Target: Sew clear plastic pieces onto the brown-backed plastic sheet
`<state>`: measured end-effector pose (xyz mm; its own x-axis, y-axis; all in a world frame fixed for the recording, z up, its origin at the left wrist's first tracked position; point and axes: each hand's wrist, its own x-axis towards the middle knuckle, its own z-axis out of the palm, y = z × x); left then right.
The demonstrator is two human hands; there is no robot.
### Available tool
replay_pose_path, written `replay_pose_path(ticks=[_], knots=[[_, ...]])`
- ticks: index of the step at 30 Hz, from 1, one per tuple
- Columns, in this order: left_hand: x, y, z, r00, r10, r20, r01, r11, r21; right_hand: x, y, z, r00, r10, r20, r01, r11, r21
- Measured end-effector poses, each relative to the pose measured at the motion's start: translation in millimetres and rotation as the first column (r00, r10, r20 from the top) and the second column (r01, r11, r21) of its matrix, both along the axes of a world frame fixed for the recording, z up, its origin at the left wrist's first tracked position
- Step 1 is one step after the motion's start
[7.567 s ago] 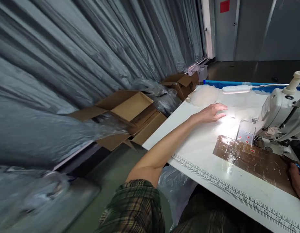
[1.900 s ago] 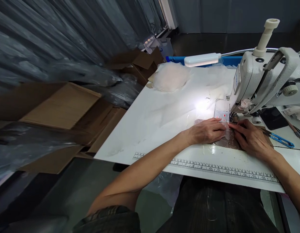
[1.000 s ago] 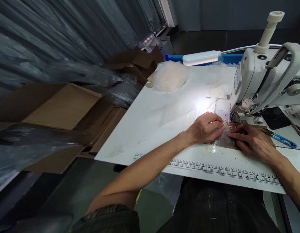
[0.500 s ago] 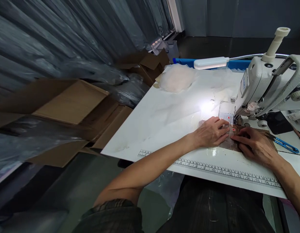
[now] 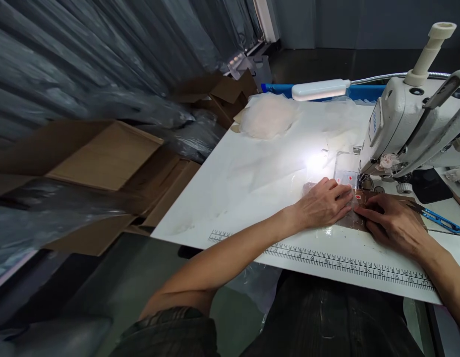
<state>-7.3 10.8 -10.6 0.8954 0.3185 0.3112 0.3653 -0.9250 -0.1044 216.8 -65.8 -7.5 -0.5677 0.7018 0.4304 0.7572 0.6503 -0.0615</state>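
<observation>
My left hand (image 5: 325,202) lies palm down on thin sheer fabric (image 5: 310,187), its fingers stretched flat just left of the presser foot (image 5: 361,181) of a white sewing machine (image 5: 395,119). My right hand (image 5: 393,220) is curled, with thumb and finger drawn together at the fabric's near right edge; the fingertips' grip is partly hidden. Small red marks (image 5: 358,197) show in the stitching area between the hands. A brown sheet (image 5: 351,221) lies below the fingers. Blue-handled thread snips (image 5: 441,219) rest right of my right hand.
A pile of pale sheer pieces (image 5: 269,116) lies at the table's back left. A white lamp (image 5: 321,89) hangs over the back edge. A black phone-like slab (image 5: 431,186) lies behind the snips. Open cardboard boxes (image 5: 103,156) stand left, and a printed ruler (image 5: 326,259) runs along the front.
The view has shifted slightly. Both hands stay in nearly the same place on the fabric beside the presser foot, and no hold has visibly changed.
</observation>
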Motion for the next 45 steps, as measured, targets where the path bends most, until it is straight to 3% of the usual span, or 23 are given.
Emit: replay_pose_path(ticks=[6, 15, 34, 45], knots=[[4, 0, -0.7, 0.998, 0.058, 0.013, -0.059, 0.997, 0.055, 0, 3, -0.6, 0.997, -0.007, 0.073, 0.005, 1.0, 0.025], [13, 32, 7.9, 0.995, -0.066, -0.082, 0.065, 0.998, -0.012, -3, 6, -2.6, 0.98, -0.107, 0.167, 0.1, 0.994, 0.049], [9, 26, 0.3, 1.0, -0.008, -0.013, 0.008, 1.0, 0.002, -4, 2, -10.0, 0.978, -0.142, 0.152, 0.148, 0.989, -0.027], [7, 29, -2.6, 0.999, -0.01, 0.051, 0.017, 0.992, -0.125, -3, 3, -7.4, 0.981, -0.143, 0.13, 0.145, 0.989, -0.008]])
